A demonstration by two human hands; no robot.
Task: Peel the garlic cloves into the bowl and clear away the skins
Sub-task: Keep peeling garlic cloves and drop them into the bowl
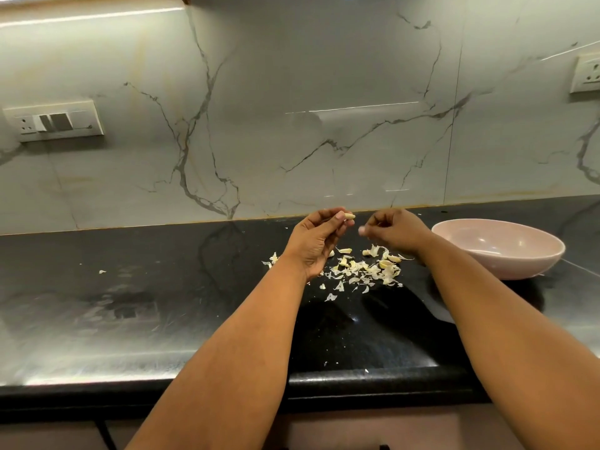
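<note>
Worktop (130, 319): black polished stone, marble-look wall panel (292, 108) behind.

L hand (316, 241): raised above worktop, palm toward camera, thumb and fingertips pinching a garlic clove (349, 216) at its tip. Clove pale, appears mostly bare; can't confirm fully peeled.

R hand (394, 230): raised just beside L hand, apart from it, fingers curled. A small pale scrap (361, 230) sits at the fingertips, prob. a bit of skin, blurred; looks pinched, not certain.

Skins (363, 271): loose heap of papery pieces on worktop directly below and between both hands, spreading toward camera. At least one yellowish clove-like piece (385, 264) in the heap; whether whole or peeled can't tell. One stray flake (102, 271) well apart to the left; a few specks nr front edge.

Bowl (498, 248): pale pink, wide, upright on worktop, to right of R hand, near heap but not touching it. Visible inside shows no cloves; near inner wall hidden by rim.

Wall fittings: switch plate (55, 121) at left, socket (586, 74) at far right.
</note>
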